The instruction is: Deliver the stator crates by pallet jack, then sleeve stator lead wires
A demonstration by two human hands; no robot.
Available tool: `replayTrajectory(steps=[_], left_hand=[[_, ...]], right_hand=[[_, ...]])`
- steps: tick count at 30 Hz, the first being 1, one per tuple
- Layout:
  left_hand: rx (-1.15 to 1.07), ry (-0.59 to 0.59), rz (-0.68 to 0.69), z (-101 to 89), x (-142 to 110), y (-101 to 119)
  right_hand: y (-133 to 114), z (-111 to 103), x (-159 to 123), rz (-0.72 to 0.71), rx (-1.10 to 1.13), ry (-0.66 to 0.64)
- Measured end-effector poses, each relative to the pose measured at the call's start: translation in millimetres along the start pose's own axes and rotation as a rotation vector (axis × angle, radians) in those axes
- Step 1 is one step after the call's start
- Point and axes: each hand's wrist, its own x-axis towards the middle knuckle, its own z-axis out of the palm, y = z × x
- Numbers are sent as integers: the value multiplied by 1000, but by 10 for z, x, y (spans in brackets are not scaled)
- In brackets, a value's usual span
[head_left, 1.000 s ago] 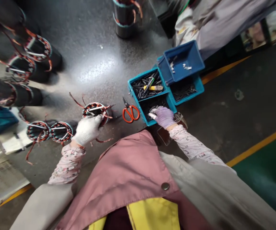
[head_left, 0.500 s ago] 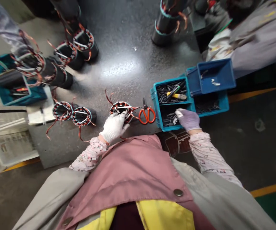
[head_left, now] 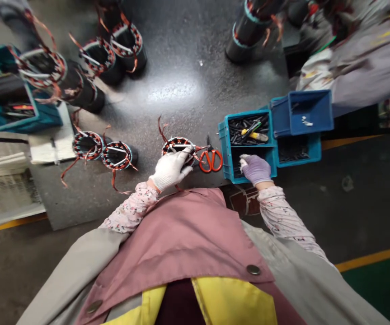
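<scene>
Dark grey worktop fills the upper middle, with a co-worker's sleeve beyond its right edge. At the right stands a divided teal bin; beside it a blue box sits on another container and could slide if an elbow knocked it.

Smaller is the wound core, on the worktop in front of the person, under the left hand. That grip is loosely curled, fingers over the rim and thumb spread; whether it truly clasps the core I cannot tell. A sideways push on one edge alone could tip or shift the core.

The right hand reaches into the bin's near compartment, its grip bunched; whether it has hold of a piece is hidden. A shallow pinch could drop one.

Just beside the core lie orange-handled scissors. A copper lead runs out close to them, so turning the core might snag it on the handles. Smallest are the yellow-handled tool among black pieces, and white scraps.
</scene>
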Motion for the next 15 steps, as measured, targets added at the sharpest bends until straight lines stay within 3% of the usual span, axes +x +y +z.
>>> replayTrajectory(steps=[2,4,7,10,15], left_hand=[[-30,1,8,14,3,3],[-50,3,18,20,8,4],[-67,13,28,20,10,3],[-71,18,40,21,6,-5],[-52,13,72,30,1,-31]], right_hand=[[-27,1,-49,-27,-165,9],[-139,18,-131,-80,-118,83],[-436,109,-252,-221,366,166],[-789,261,-295,-253,866,125],[-1176,439,-271,-144,1198,234]])
